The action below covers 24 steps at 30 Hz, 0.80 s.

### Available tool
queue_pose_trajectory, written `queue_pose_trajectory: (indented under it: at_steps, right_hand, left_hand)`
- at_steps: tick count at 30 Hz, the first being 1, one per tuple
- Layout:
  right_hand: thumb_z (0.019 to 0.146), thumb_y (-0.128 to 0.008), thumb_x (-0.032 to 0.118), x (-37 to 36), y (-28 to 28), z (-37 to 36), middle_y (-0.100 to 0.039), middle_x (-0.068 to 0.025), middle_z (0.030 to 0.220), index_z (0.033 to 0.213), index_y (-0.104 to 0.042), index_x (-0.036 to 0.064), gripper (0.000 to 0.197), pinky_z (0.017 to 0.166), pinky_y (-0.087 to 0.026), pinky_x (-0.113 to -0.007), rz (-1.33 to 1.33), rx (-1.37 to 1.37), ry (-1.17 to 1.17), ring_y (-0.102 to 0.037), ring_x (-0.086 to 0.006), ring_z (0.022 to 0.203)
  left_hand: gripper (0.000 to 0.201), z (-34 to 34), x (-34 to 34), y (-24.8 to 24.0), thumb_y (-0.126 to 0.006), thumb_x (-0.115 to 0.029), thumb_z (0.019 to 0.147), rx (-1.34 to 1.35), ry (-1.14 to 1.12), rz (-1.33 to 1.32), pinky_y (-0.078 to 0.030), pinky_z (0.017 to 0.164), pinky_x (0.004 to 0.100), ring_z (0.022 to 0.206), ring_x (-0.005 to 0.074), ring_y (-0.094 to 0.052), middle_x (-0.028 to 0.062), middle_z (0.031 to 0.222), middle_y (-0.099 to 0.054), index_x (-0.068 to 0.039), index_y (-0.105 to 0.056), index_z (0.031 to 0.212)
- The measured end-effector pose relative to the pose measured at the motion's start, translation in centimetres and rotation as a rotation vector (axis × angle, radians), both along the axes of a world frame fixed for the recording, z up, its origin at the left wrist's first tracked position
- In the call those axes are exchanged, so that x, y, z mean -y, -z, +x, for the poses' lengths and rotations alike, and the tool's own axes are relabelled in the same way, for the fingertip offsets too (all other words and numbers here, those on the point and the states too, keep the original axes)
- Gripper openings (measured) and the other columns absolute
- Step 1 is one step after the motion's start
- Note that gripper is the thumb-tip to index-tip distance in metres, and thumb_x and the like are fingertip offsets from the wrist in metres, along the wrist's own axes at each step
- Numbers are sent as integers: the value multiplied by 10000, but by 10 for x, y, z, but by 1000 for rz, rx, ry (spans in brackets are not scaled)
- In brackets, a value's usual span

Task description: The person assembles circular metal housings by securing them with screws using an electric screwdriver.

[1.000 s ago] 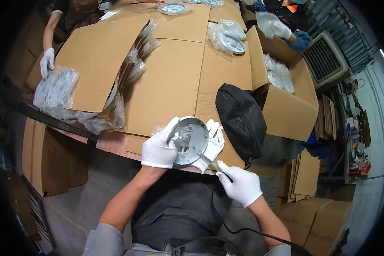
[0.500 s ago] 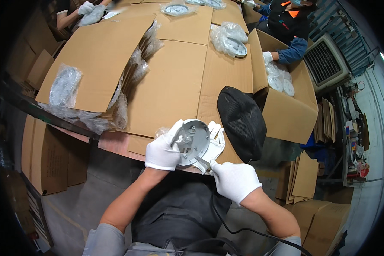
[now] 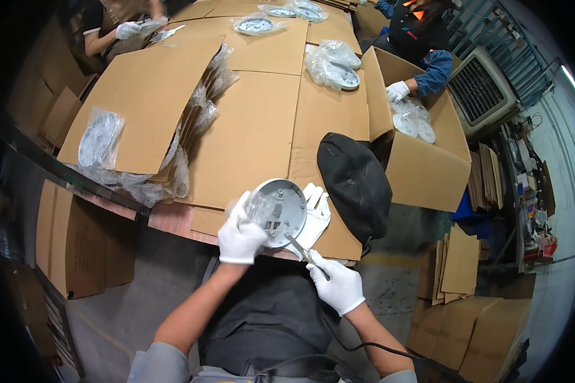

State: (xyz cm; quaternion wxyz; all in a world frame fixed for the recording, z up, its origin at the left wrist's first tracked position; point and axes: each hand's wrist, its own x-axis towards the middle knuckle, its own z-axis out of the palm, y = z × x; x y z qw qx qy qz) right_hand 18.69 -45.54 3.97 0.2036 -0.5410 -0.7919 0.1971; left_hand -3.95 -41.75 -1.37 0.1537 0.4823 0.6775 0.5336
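A round grey plastic disc (image 3: 287, 203) with small posts and square openings stands tilted at the table's near edge. My gloved left hand (image 3: 241, 236) grips its left side, with crumpled clear plastic wrap (image 3: 257, 209) between fingers and disc. In my gloved right hand (image 3: 337, 284) is a slim metal-bladed tool (image 3: 298, 245). Its tip meets the lower inner face of the disc; the handle is mostly covered by my fingers. Behind the disc lie loose white gloves (image 3: 315, 220).
A black mesh bag-like thing (image 3: 354, 185) lies right of the gloves. Beyond stands an open carton (image 3: 428, 172), a co-worker's gloved hand inside. Wrapped discs (image 3: 332, 65) lie farther back. Stacked cardboard sheets with wrapped parts (image 3: 153, 108) fill the left. A black cord (image 3: 380, 345) crosses my right forearm.
The tool's tip has gone from the disc's lower rim onto its inner face. My right hand has shifted left, and the disc faces me more fully. The whole view has shifted slightly.
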Motion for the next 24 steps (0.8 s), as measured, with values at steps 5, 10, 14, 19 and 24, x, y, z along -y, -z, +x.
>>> queue_pose_trajectory:
  at_steps: [5, 10, 14, 19, 24]
  right_hand:
    - [877, -725, 257, 1, -7, -4, -730, -117, 940, 1135, -730, 131, 287, 720, -563, -306, -193, -60, 68, -722, -234, 800]
    - [880, -712, 307, -6, -33, 19, -698, -71, 800, 1192, -704, 154, 348, 599, -542, -329, 4, -78, -14, -682, -231, 656]
    - [894, -665, 277, -25, -66, 34, -688, -17, 830, 1226, -674, 189, 344, 616, -530, -335, 73, 152, -155, -669, -211, 726]
    - [903, -633, 260, -45, -69, 34, -661, -51, 763, 1149, -670, 201, 256, 580, -519, -371, 60, 307, -256, -659, -247, 664]
    - [913, -607, 264, -59, -80, 23, -648, -75, 734, 1094, -659, 172, 210, 564, -516, -392, -15, 398, -318, -657, -269, 644]
  left_hand:
    - [637, 19, 16, 11, -613, -52, 765, 3, -99, 67, -554, 736, 349, 818, 325, -702, 188, 966, -703, -54, -515, 1394]
    - [480, -11, -15, -35, -520, -4, 807, -120, 162, -85, -553, 738, 369, 779, 337, -700, 200, 875, -698, -85, -645, 1264]
    - [399, -24, -35, -72, -544, -3, 818, -343, 426, -292, -557, 706, 372, 757, 352, -686, 202, 878, -689, -108, -693, 1173]
    - [413, -20, -45, -98, -607, -20, 781, -475, 579, -321, -545, 730, 392, 785, 371, -668, 192, 888, -690, -144, -703, 1163]
    - [363, -15, -52, -100, -660, -81, 765, -551, 656, -352, -535, 757, 412, 841, 367, -666, 162, 903, -697, -148, -689, 1120]
